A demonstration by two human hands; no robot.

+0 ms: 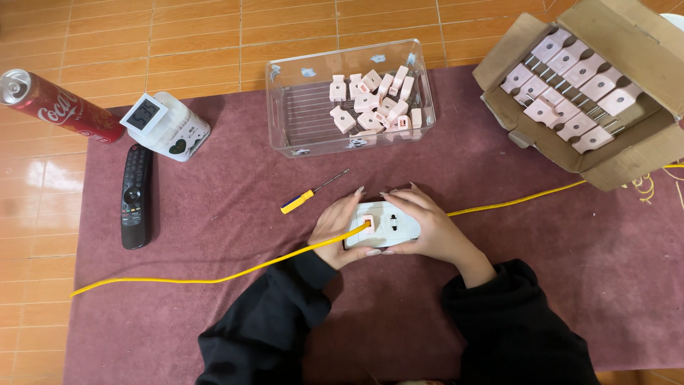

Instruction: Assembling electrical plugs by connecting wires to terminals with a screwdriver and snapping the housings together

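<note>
A white socket block (390,222) lies on the maroon mat (214,235), gripped from both sides. My left hand (333,227) holds its left end, where a pink plug (368,225) on a yellow cable (214,278) sits in the socket. My right hand (436,229) cups the block's right end, fingers curled over its top edge. The yellow cable runs out left toward the mat's edge and right toward the cardboard box (641,153).
A yellow-handled screwdriver (305,197) lies just above my left hand. A clear plastic bin (299,114) holds several pink plugs (376,103). The cardboard box holds more pink plugs (570,89). A black remote (135,196), a white clock device (167,125) and a red can (60,105) sit at the left.
</note>
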